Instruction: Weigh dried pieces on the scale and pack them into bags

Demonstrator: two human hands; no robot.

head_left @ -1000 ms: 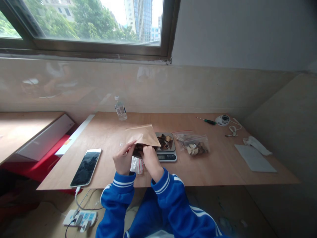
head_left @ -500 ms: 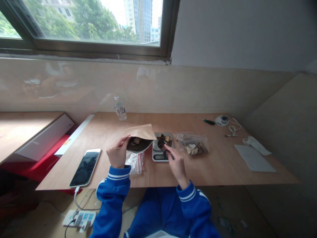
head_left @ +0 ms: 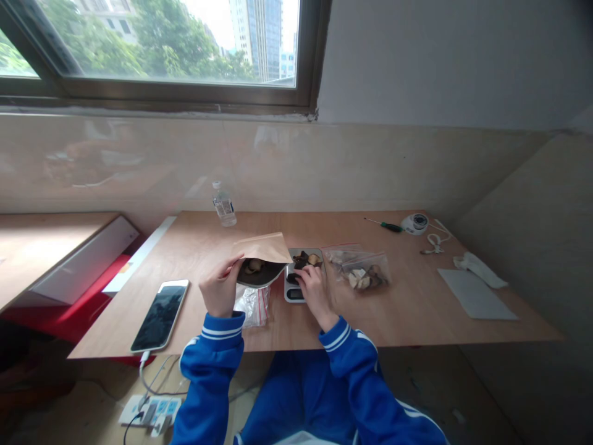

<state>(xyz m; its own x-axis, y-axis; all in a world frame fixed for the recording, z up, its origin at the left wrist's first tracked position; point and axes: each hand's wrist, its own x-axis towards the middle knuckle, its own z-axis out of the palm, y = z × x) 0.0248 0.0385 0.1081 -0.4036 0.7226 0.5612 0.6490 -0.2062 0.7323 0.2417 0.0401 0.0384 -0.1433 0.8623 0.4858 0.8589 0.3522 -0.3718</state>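
My left hand (head_left: 220, 285) pinches the left edge of a brown paper pouch (head_left: 264, 246). The pouch is held tilted, its mouth facing me, and pale and dark dried pieces (head_left: 254, 267) show inside. Just right of it sits a small digital kitchen scale (head_left: 291, 295), with dark and tan dried slices (head_left: 309, 258) on its plate. Over the front of the scale, the fingers of my right hand (head_left: 315, 290) are closed on a dark dried slice (head_left: 293, 278), close to the pouch's right corner. The slices' exact kind is unclear; they look like dried mushroom.
Right of the scale lies a clear zip bag (head_left: 370, 275) of dried pieces. Clear plastic bags (head_left: 252, 304) are under the pouch. A phone (head_left: 160, 315) on a cable, a bottle (head_left: 224, 205), a screwdriver (head_left: 389, 227), a white camera (head_left: 414, 224) and a white sheet (head_left: 475, 293) surround the area.
My right hand has moved left across the scale with a dark slice, toward the pouch. The left hand and the pouch have stayed nearly where they were.
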